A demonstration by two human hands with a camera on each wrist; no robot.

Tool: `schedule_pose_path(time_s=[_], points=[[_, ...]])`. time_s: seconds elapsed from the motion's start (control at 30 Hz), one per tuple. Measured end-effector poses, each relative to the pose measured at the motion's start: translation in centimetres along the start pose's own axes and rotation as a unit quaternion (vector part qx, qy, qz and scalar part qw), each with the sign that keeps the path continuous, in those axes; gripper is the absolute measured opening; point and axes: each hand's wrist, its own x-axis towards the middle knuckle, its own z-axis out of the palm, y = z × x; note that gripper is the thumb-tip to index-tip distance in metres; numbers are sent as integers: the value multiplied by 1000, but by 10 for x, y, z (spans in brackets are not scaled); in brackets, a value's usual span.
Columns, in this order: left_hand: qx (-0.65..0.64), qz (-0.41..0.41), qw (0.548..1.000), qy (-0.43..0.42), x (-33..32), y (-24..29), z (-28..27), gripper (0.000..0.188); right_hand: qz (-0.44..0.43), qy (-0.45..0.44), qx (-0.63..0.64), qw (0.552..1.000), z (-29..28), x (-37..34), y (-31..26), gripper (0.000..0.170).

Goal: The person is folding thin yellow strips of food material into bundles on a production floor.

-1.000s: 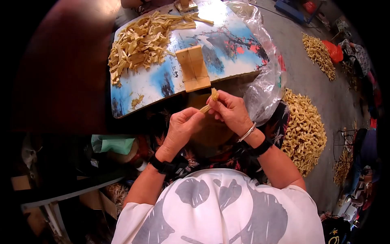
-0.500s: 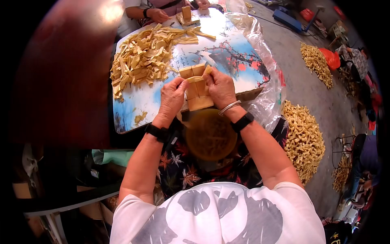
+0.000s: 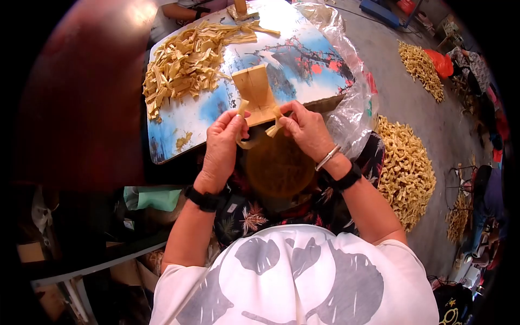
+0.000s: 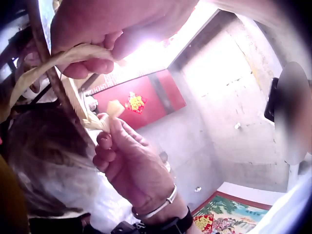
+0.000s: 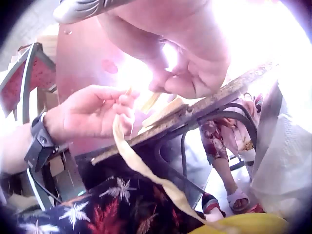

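My left hand (image 3: 221, 146) pinches a long pale yellow strip (image 5: 151, 175), which looks like tofu skin. The strip's tail hangs down to the yellow bowl (image 5: 243, 225) in the right wrist view. Between thumb and fingers, my right hand (image 3: 310, 132) pinches a short piece of the same stuff (image 3: 274, 129); in the left wrist view this piece looks knotted (image 4: 100, 123). Both hands are a little apart, at the near edge of the table. Just beyond them stands an L-shaped wooden block (image 3: 252, 84). Below, the round bowl (image 3: 279, 168) sits between the legs.
A heap of pale yellow strips (image 3: 181, 62) covers the left of the painted table (image 3: 208, 111). Clear plastic sheeting (image 3: 349, 119) hangs at its right side. Piles of knotted pieces (image 3: 403, 173) lie on the floor to the right. Another person's arm (image 3: 179, 12) shows across the table.
The hands first held a piece close together, then reached forward to the wooden block with a strip across it. Now they are drawn back and apart, each with its own piece.
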Motion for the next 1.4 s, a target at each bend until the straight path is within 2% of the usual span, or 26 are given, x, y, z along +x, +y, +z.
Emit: schedule_pose_path(time_s=[0.07, 0.1, 0.13, 0.2, 0.27, 0.33, 0.37, 0.4, 0.47, 0.5, 0.53, 0.6, 0.63, 0.7, 0.73, 0.77, 0.83, 0.87, 0.93, 0.97, 1.0, 1.1, 1.2, 1.3, 1.4], points=[[46, 16, 999, -4, -22, -9, 11, 15, 11, 3, -45, 999, 1, -23, -10, 27], [44, 18, 999, -11, -32, -13, 20, 13, 5, 9, -25, 1000, 7, -31, -11, 33], [43, 20, 999, -19, -39, -15, 28, 11, 43, -22, 13, 999, 14, -38, -14, 29], [83, 52, 994, -46, -46, -33, 30, 12, -72, 36, 9, 997, 29, -47, -13, 24], [106, 55, 993, -13, -59, -44, 31, 13, -69, 49, 12, 996, 37, -57, -5, 17], [68, -115, 990, 50, -70, -57, 18, 18, -56, 60, 33, 996, 39, -65, -1, 15], [47, -198, 976, 82, -76, -62, 12, 20, -92, 58, -11, 994, 37, -70, 0, 12], [-37, -286, 955, 65, -83, -59, 13, 22, -95, 28, 0, 995, 37, -77, -1, 11], [-203, -448, 870, 32, -96, -50, 17, 26, -99, -32, 21, 994, 38, -97, -5, 9], [-193, -425, 884, 26, -98, -55, 15, 25, -123, -54, 1, 991, 39, -108, -5, 9], [-183, -401, 897, 20, -97, -63, 12, 23, -177, -34, 50, 982, 45, -116, -4, 8], [-164, -353, 921, 5, -94, -76, 8, 22, -156, -109, 75, 979, 44, -132, 2, 9], [-127, -334, 934, -3, -92, -78, 8, 18, -131, -101, 67, 984, 41, -135, 3, 8], [70, -274, 959, -25, -90, -79, 8, 15, -85, -85, 51, 991, 35, -136, 4, 8], [169, -239, 956, -36, -90, -79, 9, 13, -100, -39, 28, 994, 35, -134, 6, 7], [355, -119, 925, -66, -93, -78, 11, 8, -114, 8, 4, 993, 34, -130, 9, 7], [542, 69, 829, -117, -95, -69, 20, 8, -158, 106, -34, 981, 37, -122, 20, 12], [619, 163, 756, -137, -96, -63, 24, 9, -66, 87, 27, 994, 39, -122, 22, 15], [628, 178, 746, -132, -99, -49, 34, 13, 116, 45, 149, 981, 41, -122, 22, 20], [634, 197, 738, -120, -99, -45, 36, 17, 246, 13, 246, 938, 40, -119, 22, 24], [640, 217, 729, -110, -98, -44, 37, 20, 261, 1, 234, 937, 42, -116, 28, 24], [609, 256, 747, -77, -97, -52, 34, 32, 315, -21, 214, 924, 50, -113, 43, 26], [613, 265, 740, -80, -98, -55, 34, 38, 265, -3, 192, 945, 50, -112, 36, 22], [591, 233, 769, -64, -97, -55, 36, 31, 191, -31, 169, 966, 46, -116, 32, 20], [499, 203, 839, -80, -93, -57, 34, 33, 133, -54, 202, 969, 44, -120, 35, 22]])
